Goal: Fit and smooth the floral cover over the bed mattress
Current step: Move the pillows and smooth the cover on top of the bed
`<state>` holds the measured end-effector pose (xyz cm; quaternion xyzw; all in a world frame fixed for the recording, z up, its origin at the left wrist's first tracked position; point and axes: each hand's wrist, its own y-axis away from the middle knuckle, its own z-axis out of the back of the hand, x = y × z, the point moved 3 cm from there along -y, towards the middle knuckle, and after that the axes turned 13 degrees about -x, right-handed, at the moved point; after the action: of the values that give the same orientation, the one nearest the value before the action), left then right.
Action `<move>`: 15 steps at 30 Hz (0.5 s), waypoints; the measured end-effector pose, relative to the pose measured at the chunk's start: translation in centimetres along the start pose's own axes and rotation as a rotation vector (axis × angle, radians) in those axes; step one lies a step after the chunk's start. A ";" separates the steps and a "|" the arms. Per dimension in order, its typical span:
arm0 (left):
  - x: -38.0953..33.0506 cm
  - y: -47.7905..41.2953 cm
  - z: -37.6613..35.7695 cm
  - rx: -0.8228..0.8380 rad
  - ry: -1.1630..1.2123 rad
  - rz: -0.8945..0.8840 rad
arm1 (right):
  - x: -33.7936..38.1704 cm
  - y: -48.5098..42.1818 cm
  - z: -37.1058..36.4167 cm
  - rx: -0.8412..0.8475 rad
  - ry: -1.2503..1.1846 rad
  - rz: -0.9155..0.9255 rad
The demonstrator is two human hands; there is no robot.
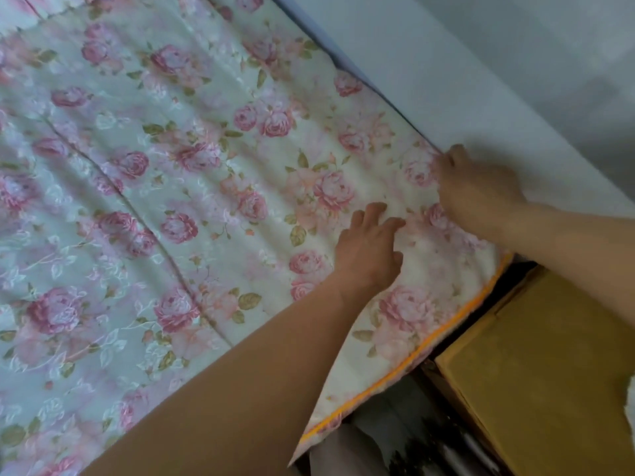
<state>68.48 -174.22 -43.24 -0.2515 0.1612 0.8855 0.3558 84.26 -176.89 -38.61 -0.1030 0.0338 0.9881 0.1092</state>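
Note:
The floral cover (178,173), cream with pink roses and green leaves, lies spread over the bed mattress and fills most of the view. Its orange-trimmed edge (412,359) runs along the mattress's near right side. My left hand (369,250) rests flat on the cover near the corner, fingers spread and holding nothing. My right hand (477,187) sits at the cover's far edge where it meets the wall, fingers curled down against the fabric; whether they pinch it is hidden. A long crease (144,221) runs diagonally across the cover's left part.
A pale wall (481,63) borders the bed on the right. A brown cardboard box (543,365) stands beside the bed at lower right, with dark clutter (422,441) in the gap below the cover's edge.

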 end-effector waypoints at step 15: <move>0.2 -4.6 -0.9 0.093 -0.116 -0.153 | -0.6 -2.0 -2.6 0.215 0.219 -0.141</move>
<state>71.95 -171.32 -44.52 -0.1946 0.1616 0.8603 0.4426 85.84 -175.28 -41.13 -0.1997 0.1434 0.9516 0.1843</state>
